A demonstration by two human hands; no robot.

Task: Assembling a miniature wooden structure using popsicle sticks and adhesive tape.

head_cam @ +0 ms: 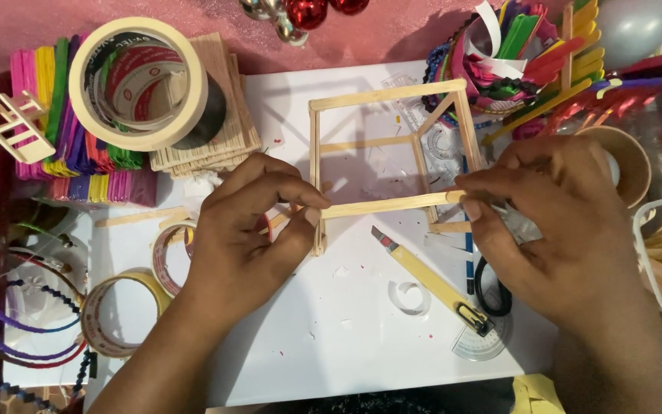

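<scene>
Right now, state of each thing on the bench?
left hand: pinching left end of wooden stick
right hand: pinching stick's right end
stick frame: upright, part-built cube on white board
utility knife: lying flat, blade out
big tape roll: resting on plain stick stack

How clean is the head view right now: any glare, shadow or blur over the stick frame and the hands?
Head view: the stick frame is sharp against the white board, which is bright but not washed out; soft shadows fall under the left hand and right hand; the yellow utility knife is crisp; the far top edge, around the red baubles, looks slightly soft.
</scene>
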